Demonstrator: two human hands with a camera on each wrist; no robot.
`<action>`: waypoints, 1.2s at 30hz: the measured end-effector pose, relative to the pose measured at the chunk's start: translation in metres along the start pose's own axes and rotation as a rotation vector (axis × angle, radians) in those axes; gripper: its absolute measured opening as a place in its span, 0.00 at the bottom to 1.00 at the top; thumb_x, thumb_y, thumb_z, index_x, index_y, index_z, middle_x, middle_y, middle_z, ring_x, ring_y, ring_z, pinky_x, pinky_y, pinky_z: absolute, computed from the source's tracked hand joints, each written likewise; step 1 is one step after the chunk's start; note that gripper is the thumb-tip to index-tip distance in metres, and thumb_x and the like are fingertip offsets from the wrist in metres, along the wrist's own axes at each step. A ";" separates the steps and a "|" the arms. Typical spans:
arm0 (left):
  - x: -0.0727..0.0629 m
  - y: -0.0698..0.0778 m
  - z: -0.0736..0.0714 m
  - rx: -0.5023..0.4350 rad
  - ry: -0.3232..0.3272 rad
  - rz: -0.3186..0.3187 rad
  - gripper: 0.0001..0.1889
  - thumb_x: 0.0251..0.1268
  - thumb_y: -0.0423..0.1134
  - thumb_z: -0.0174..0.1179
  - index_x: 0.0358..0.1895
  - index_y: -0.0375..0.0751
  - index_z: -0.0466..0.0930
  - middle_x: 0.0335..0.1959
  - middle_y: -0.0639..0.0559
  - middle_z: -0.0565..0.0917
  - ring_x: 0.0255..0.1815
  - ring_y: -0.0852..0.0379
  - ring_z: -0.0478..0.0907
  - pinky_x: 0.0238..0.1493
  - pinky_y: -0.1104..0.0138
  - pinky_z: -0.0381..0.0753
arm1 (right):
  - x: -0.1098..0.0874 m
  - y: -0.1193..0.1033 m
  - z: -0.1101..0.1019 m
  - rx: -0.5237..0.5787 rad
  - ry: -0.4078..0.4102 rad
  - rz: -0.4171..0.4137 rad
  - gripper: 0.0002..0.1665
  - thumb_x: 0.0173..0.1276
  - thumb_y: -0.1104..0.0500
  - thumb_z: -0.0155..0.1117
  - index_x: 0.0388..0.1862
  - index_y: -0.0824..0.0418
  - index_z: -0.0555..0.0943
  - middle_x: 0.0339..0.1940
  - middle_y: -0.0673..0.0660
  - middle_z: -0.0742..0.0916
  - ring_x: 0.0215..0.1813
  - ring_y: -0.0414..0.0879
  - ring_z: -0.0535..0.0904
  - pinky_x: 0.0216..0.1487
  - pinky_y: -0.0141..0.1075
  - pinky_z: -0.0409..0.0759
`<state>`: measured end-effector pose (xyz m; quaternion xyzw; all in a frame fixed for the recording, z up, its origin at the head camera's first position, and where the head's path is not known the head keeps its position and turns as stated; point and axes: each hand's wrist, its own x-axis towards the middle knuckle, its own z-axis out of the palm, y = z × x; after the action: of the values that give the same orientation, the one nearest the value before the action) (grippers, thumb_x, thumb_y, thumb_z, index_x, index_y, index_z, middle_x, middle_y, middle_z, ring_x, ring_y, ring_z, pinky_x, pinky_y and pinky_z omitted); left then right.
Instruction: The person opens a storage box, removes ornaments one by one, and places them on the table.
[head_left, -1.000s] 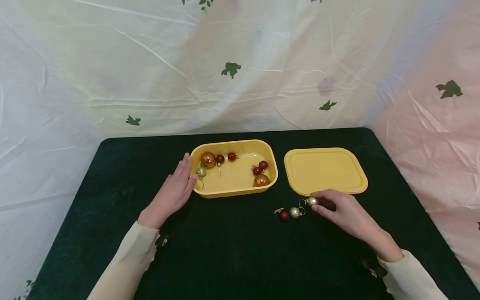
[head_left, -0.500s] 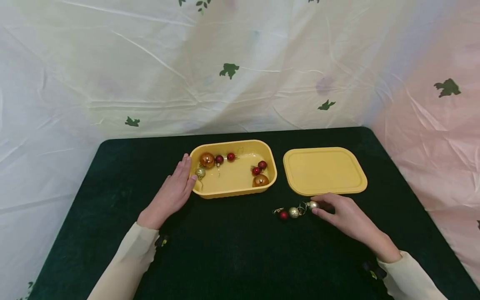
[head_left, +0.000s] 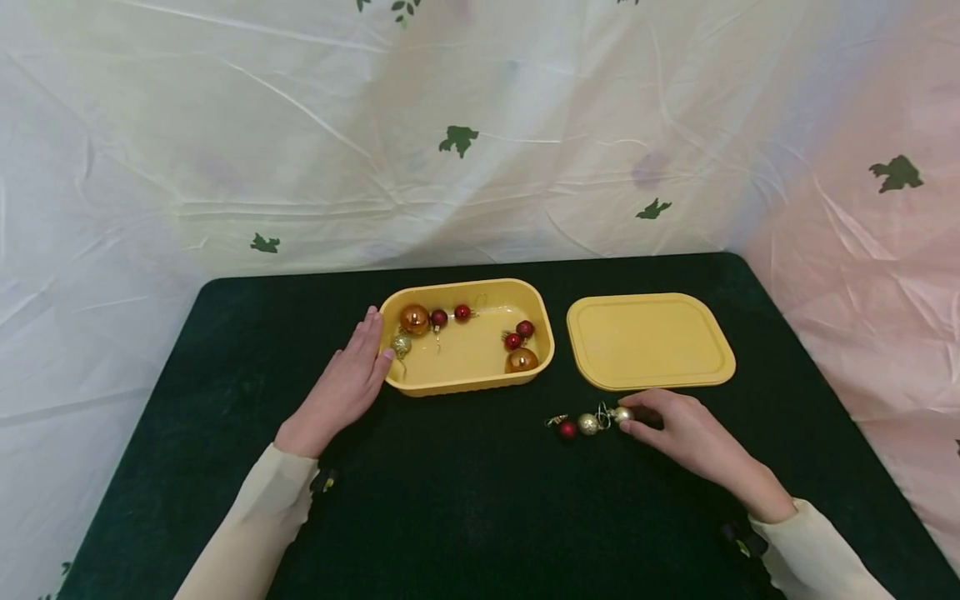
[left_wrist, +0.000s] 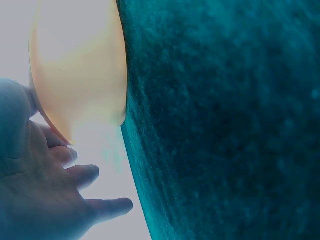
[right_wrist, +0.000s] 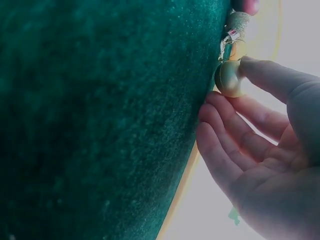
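Observation:
My left hand (head_left: 341, 387) lies with straight fingers against the left end of a yellow plastic box (head_left: 465, 384). In the left wrist view its fingers (left_wrist: 82, 175) are spread beside the box wall (left_wrist: 85, 65). Between thumb and fingers, my right hand (head_left: 693, 433) pinches a small shiny gold bauble (head_left: 622, 414) low over the table. The right wrist view shows the thumb on one side of this bauble (right_wrist: 230, 79) and fingers on the other. Just left of it lie a glittery gold bauble (head_left: 588, 424) and a dark red bauble (head_left: 567, 429), with thin hanging loops.
Inside the box are orange baubles (head_left: 415, 320), several small red baubles (head_left: 462, 312) and a glittery gold bauble (head_left: 402, 344). A yellow lid (head_left: 652, 342) lies flat right of the box. Dark green cloth covers the table (head_left: 465, 500); a pale printed curtain (head_left: 525, 192) hangs behind.
The right hand has brought the shiny gold bauble slightly toward the near edge, close to the other loose baubles. The left hand has stayed against the box.

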<state>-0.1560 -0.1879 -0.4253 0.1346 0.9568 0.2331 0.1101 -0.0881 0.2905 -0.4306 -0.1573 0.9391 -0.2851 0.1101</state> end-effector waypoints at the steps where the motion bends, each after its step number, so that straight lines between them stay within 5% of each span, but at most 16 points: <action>1: 0.000 0.000 0.000 0.000 0.000 0.001 0.37 0.87 0.53 0.37 0.85 0.46 0.28 0.86 0.48 0.31 0.85 0.40 0.37 0.77 0.33 0.48 | 0.000 0.000 0.000 -0.001 -0.001 0.005 0.17 0.71 0.51 0.72 0.55 0.54 0.85 0.43 0.44 0.87 0.43 0.36 0.83 0.41 0.33 0.82; 19: 0.000 -0.001 0.001 0.000 -0.002 -0.005 0.37 0.87 0.54 0.36 0.85 0.47 0.28 0.86 0.49 0.30 0.85 0.40 0.37 0.77 0.34 0.48 | 0.001 -0.002 0.000 -0.006 -0.034 0.032 0.22 0.72 0.48 0.70 0.59 0.57 0.84 0.46 0.46 0.87 0.45 0.38 0.82 0.43 0.35 0.82; 36: 0.000 -0.002 0.001 0.009 0.002 -0.003 0.37 0.87 0.53 0.37 0.85 0.46 0.28 0.86 0.51 0.30 0.85 0.40 0.37 0.77 0.34 0.48 | -0.005 -0.025 -0.024 -0.015 0.220 -0.077 0.20 0.77 0.50 0.65 0.63 0.55 0.82 0.60 0.54 0.86 0.61 0.53 0.81 0.57 0.57 0.79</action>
<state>-0.1559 -0.1887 -0.4273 0.1334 0.9582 0.2285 0.1091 -0.0851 0.2849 -0.3965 -0.1619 0.9408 -0.2977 -0.0058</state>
